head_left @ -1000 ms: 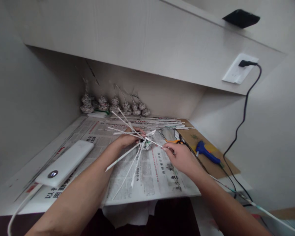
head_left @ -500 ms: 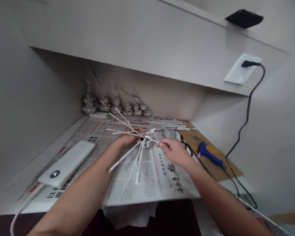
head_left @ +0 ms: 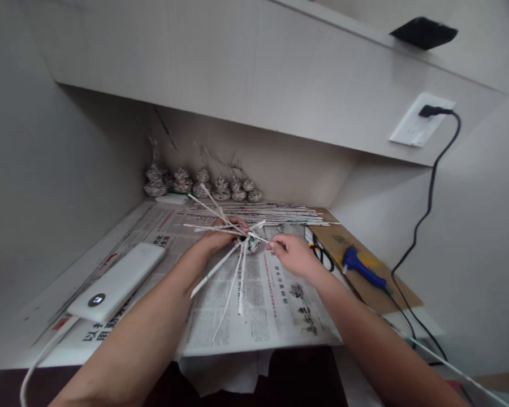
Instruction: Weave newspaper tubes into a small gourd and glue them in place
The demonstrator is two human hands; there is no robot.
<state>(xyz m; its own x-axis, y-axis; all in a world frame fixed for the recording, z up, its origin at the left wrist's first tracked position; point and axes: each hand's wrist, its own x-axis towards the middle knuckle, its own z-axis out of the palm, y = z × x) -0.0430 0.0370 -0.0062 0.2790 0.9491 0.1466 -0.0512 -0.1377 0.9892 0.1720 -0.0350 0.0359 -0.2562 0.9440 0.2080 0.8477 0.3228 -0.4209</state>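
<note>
A small ball woven from rolled newspaper strips (head_left: 253, 243) is held above the newspaper sheets (head_left: 220, 316) at the middle of the desk. Several paper strips (head_left: 214, 273) stick out from it like spokes. My left hand (head_left: 229, 232) grips the ball from its far left side, the fingertips partly hidden behind the spokes. On the right, my right hand (head_left: 286, 250) pinches one paper strip (head_left: 259, 237) that runs to the ball. The far part of that strip seems to trail under my right forearm toward the lower right.
Woven paper gourds (head_left: 201, 183) line the back wall. In front of them lie loose rolled paper strips (head_left: 280, 213). A white power bank (head_left: 119, 280) with a cable is at left. Scissors (head_left: 322, 257) and a blue glue gun (head_left: 360, 268) on cardboard (head_left: 401, 288) are at right.
My right hand has moved slightly left, closer to the ball, still pinching the strip. The ball and its spokes have turned a little in my left hand.
</note>
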